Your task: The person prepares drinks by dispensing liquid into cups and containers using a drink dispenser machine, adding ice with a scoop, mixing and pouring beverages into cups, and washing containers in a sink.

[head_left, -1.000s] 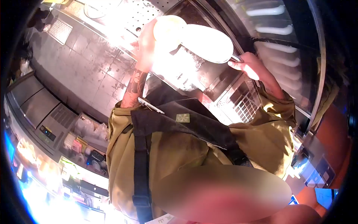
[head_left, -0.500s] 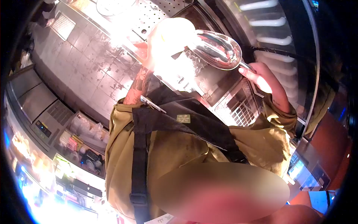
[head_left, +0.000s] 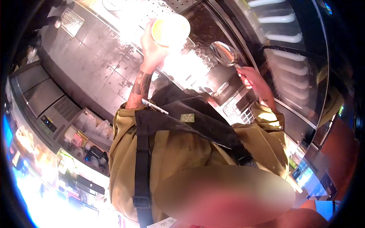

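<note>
My left hand (head_left: 153, 51), below a tattooed forearm, is wrapped round a wide round cup (head_left: 171, 30). Glare washes out the cup's sides, and its top looks pale yellow. On the right, my right hand (head_left: 252, 79) grips the handle of a shiny metal scoop (head_left: 224, 54). The scoop is apart from the cup, over a metal bin. Clear pieces that look like ice (head_left: 205, 59) lie in the bin between the two hands, partly lost in bright light.
A perforated metal counter (head_left: 176, 4) runs along the top. Several white curved shapes show behind a dark framed panel (head_left: 283, 19) at the upper right. A tiled floor (head_left: 91, 57) spreads out on the left, beside a grey appliance (head_left: 47, 98) and an open drawer of small items (head_left: 89, 138).
The scoop has moved away from the cup, toward the right and down, and has turned. My left hand has shifted the cup slightly to the left since half a second ago.
</note>
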`<state>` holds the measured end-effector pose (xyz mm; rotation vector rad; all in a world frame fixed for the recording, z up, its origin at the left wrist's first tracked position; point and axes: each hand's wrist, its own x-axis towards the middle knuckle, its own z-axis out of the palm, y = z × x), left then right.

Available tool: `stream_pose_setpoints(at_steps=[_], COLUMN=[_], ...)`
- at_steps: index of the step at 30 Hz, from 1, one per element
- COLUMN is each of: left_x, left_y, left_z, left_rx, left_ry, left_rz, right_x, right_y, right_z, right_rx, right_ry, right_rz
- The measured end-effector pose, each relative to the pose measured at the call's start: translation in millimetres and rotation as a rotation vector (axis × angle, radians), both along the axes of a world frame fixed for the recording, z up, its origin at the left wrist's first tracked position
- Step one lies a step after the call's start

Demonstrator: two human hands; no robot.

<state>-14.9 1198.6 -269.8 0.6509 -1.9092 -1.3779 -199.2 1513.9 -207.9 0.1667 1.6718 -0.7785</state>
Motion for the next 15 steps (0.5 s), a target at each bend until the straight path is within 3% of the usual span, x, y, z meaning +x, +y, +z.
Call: stream_pose_setpoints(at_steps=[4,6,9,13,15], left_x=[19,33,64,112,140], left_y=[-2,2,0,-3,-21], left_z=[29,40,55,83,90], left_rx=[0.029,0.077,0.043,0.036,-0.007], left_ry=[0.010,-0.002,-0.052,0.032,-0.051], left_rz=[-0.039,-0.049,0.026,0.133,0.206], right_x=[15,32,38,48,62], right_y=[-18,-31,-64,-104,-120], right_z=[-38,-51,-73,-50,-28], right_rx=[-0.229,-0.476,-0.582,-0.614,-0.693], right_ry=[-0.401,-0.346,-0.263,-0.703,-0.491], right_rz=[-0.168,-0.124,-0.054,-0.327,-0.120])
